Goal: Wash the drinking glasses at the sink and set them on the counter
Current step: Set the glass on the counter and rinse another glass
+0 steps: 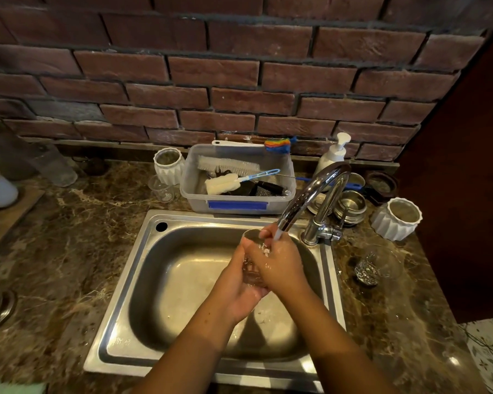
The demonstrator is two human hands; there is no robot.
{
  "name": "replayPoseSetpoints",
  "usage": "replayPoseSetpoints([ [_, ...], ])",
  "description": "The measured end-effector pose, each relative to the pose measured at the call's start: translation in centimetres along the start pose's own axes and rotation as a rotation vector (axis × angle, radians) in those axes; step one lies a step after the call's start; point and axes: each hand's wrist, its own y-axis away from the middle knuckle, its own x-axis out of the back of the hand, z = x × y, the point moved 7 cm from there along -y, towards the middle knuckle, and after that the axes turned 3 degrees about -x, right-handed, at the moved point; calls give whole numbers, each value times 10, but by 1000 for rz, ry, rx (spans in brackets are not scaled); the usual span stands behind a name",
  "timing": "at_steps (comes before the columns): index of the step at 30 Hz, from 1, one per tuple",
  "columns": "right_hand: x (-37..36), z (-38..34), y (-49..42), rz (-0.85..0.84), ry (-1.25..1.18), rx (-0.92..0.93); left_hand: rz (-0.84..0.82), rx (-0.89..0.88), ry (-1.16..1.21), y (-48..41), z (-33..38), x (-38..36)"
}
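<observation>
Both forearms enter from the lower edge over the stainless sink [143, 280]. Left hand [241, 297] cups a clear drinking glass [251, 270] from below, its grip wrapped round the base; right hand [279, 265] lies over the upper side of the glass, fingers [268, 233] curled at the rim, grip closed on the glass. Glass is tilted, mouth toward the far side, held above the basin right of centre, directly under the spout of the chrome faucet [319, 189]; a water stream [277, 234] falls onto the right hand's fingers at the rim. Hands and glass look wet. On the marble counter [69, 251] right of the sink, a second clear glass [377, 265] lies on its side, near the sink edge but apart from it. Behind it stands a white ribbed cup [396, 220]; stacked steel bowls [352, 207] sit just behind the faucet base. Behind the sink, a clear plastic tub [236, 206] with a blue label holds several brushes. Left of the tub: a small clear glass [162, 190], and another white ribbed cup [168, 166] just behind it. A white pump bottle [333, 153] stands against the brick wall [211, 66].
</observation>
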Motion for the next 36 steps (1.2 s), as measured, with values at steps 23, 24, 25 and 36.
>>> replayPoseSetpoints([
  [23,-14,18,13,-40,-319,-151,21,-89,-160,-5,12,-4],
  [24,-13,14,15,-31,-223,-80,11,-68,-140,-4,11,-4],
  [25,-10,11,14,-16,-156,-34,4,-49,-119,-4,9,-3],
  [36,18,4,-26,22,-212,-166,-40,0,-98,3,0,-6],
])
